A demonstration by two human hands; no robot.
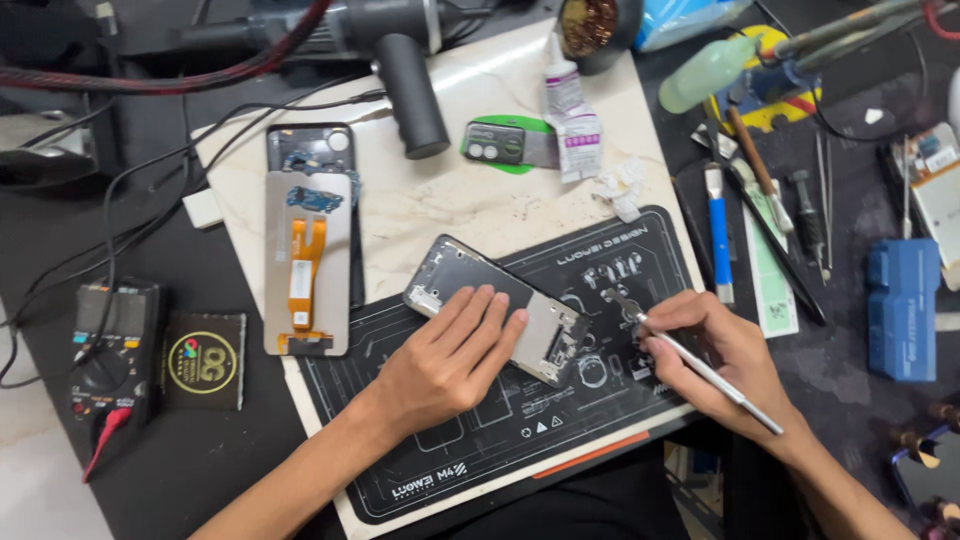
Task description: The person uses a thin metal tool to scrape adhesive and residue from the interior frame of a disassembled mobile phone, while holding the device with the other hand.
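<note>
1. My left hand (450, 355) lies flat, fingers spread, pressing the black rectangular phone frame (497, 308) onto the dark printed rubber mat (470, 440).
2. My right hand (715, 355) pinches slim steel tweezers (690, 360) just beside the frame's corner.

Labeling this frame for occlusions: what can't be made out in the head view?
- Middle of the phone frame: covered by the left hand.
- Tweezers tip: too small to tell whether it grips anything.
- Meter screen: too dark and too small to read.
- Black tool at top: its body is cut off by the upper edge.
- Blue phone: cut off by the right edge.
</note>
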